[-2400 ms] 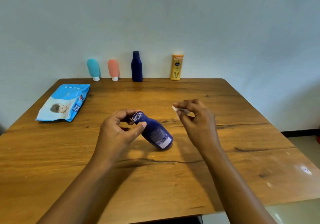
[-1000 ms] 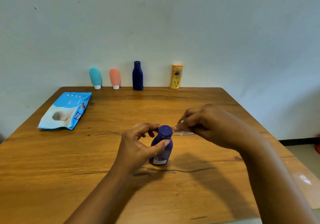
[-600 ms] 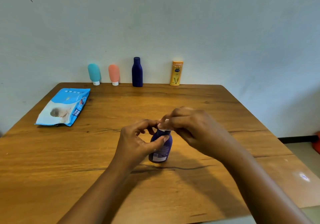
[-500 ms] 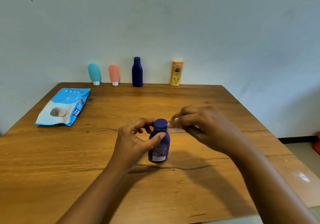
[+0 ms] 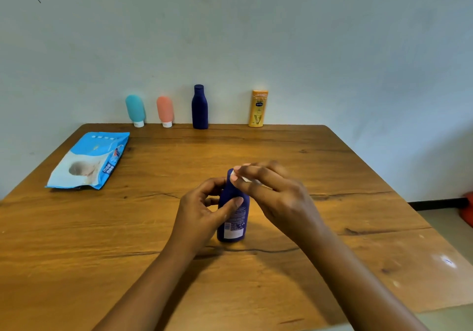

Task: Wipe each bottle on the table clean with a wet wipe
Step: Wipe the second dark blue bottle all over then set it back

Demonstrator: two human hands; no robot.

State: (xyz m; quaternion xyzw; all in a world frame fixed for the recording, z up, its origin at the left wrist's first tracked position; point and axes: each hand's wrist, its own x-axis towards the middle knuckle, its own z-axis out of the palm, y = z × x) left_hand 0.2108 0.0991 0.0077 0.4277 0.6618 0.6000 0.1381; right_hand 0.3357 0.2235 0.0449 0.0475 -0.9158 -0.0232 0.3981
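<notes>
A small dark blue bottle (image 5: 235,218) stands upright in the middle of the wooden table (image 5: 332,177). My left hand (image 5: 202,210) grips its body, thumb across the front. My right hand (image 5: 276,197) pinches a small white wet wipe (image 5: 247,178) and presses it on the bottle's cap, which is mostly hidden beneath the fingers. Along the table's far edge, by the wall, stand a teal tube (image 5: 135,110), a pink tube (image 5: 165,111), a tall dark blue bottle (image 5: 199,107) and a yellow bottle (image 5: 258,108).
A blue pack of wet wipes (image 5: 89,160) lies flat at the left of the table. A pale wall rises right behind the far edge. The table's right edge drops to a light floor, with something red (image 5: 468,210) at the frame's border.
The bottle went from tilted in my left hand to standing upright. My right hand has moved the wipe back onto the cap after briefly drawing off to the right.
</notes>
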